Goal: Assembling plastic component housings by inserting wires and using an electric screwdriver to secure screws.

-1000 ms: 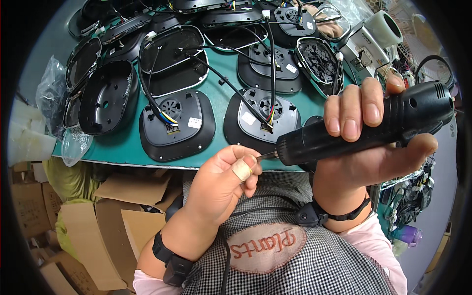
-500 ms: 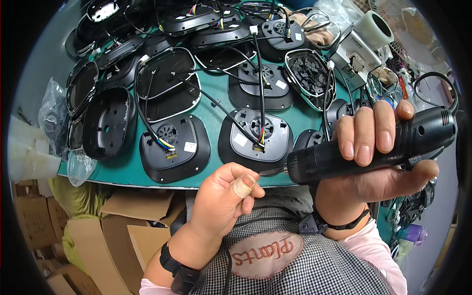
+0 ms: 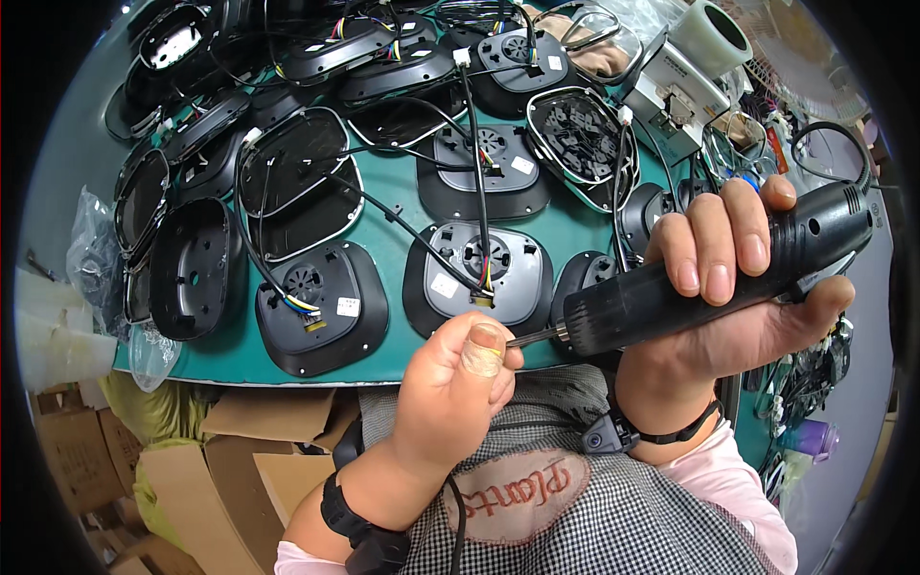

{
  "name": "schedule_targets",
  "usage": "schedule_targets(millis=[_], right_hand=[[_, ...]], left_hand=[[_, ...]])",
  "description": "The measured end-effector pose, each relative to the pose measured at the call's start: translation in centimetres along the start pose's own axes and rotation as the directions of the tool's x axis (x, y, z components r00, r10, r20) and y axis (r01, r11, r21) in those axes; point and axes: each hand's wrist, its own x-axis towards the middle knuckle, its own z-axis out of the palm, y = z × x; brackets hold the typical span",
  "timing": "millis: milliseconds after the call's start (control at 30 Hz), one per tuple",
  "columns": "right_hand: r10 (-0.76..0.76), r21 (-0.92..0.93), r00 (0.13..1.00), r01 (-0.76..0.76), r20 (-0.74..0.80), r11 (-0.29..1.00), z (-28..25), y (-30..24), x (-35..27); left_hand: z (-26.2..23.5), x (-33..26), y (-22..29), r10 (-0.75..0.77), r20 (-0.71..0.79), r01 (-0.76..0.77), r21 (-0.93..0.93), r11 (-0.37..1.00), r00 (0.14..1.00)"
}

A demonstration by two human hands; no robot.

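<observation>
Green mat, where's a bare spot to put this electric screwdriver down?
Little room. One narrow strip of green mat lies bare between the oval bezel and grey-faced housing. The far side and left edge are crowded with stacked black housings and cables.

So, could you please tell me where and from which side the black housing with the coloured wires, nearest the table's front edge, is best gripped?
Grip the black housing across its rounded outer rim, coming from above at its lower left corner. It lies flat on the green table with that edge free, while the wire bundle and its cable cross the top and middle, so a rim pinch probably avoids snagging them.
</observation>
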Motion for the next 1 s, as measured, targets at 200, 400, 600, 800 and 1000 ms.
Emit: schedule_targets(millis=[200,400,600,800,1000], right_hand=[[0.001,0.018,1.0,-0.001,-0.001,1.0,-0.6,-1.1,0.6],[-0.006,-0.066,1.0,0.006,0.001,0.998,-1.3,-1.9,1.2],[-0.102,-0.351,0.967,0.182,0.235,0.919,-5.4,-1.6,2.5],[-0.092,-0.685,0.992,0.008,-0.086,0.729,-5.2,1.0,2.6],[-0.004,-0.608,0.993,-0.071,-0.121,0.791,-5.7,1.7,2.7]], left_hand=[[0.0,1.4,0.3,0.41,0.275,-0.481,0.659,0.578,0.87],[0.9,2.1,1.7,0.182,0.182,-0.256,0.622,0.74,0.966],[-1.2,3.2,1.7,0.429,0.23,-0.321,0.935,0.152,0.874],[-3.0,3.5,0.3,0.396,0.367,-0.351,0.929,-0.116,0.842],[-3.2,3.6,0.1,0.4,0.353,-0.347,0.934,-0.089,0.846]])
